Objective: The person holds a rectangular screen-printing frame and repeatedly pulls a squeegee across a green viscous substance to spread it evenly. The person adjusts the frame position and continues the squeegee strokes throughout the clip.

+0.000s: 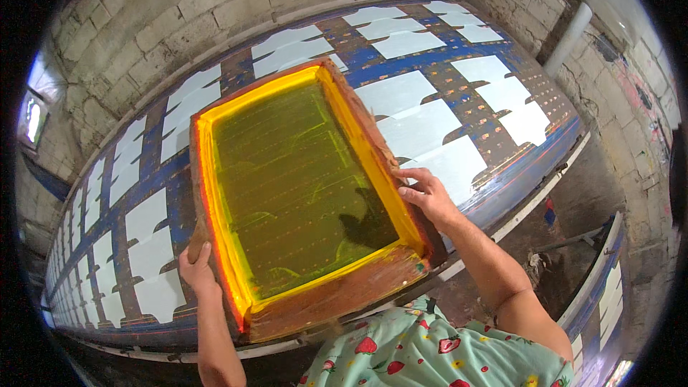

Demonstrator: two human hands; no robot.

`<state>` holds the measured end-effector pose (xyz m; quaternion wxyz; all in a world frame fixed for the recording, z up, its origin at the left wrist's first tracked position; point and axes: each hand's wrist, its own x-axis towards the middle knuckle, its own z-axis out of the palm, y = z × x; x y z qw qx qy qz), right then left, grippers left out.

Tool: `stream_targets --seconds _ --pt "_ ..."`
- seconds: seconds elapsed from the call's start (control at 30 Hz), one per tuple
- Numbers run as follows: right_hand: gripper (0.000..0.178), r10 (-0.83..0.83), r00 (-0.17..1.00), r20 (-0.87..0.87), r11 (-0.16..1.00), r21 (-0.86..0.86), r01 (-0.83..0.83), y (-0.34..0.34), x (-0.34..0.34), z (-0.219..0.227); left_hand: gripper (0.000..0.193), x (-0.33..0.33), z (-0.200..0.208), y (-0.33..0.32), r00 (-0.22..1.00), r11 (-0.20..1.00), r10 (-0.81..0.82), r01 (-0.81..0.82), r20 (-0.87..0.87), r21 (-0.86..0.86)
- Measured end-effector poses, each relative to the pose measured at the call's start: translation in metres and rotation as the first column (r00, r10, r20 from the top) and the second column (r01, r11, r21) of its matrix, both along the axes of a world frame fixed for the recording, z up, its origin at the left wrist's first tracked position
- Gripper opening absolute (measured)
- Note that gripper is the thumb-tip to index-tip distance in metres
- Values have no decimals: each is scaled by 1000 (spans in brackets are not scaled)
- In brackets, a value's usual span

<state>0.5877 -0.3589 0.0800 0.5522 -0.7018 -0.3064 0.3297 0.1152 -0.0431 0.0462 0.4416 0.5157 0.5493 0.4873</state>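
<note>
Both hands grip the wooden screen frame (301,193) lying on the long counter (502,172): left hand (197,269) at its near-left edge, right hand (426,197) at its right; we should keep it level over the white fabric pieces (401,93)

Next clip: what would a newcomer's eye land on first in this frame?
The big wooden printing screen with its glowing yellow-green mesh fills the centre, lying on a long blue table covered in rows of white fabric pieces. The left hand grips the frame's left edge and the right hand its right edge. Rough block walls rise behind.
</note>
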Motion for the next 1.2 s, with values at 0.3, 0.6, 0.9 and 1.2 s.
stream_targets --seconds 0.3,0.6,0.9,1.2 --pt "44 -128 978 167 981 -123 149 -95 153 -7 43 182 0 -104 999 1000 8 -9 51 26" --pt "42 -250 966 -72 968 -35 248 -166 288 -14 42 317 -16 -197 990 999 37 -37 133 3" --pt "51 -162 971 -174 981 81 178 -199 325 -11 43 359 -14 -221 993 999 40 -43 109 24" --pt "45 645 464 607 697 -218 -684 -236 188 42 41 365 -23 -218 984 991 136 -137 -116 -3"
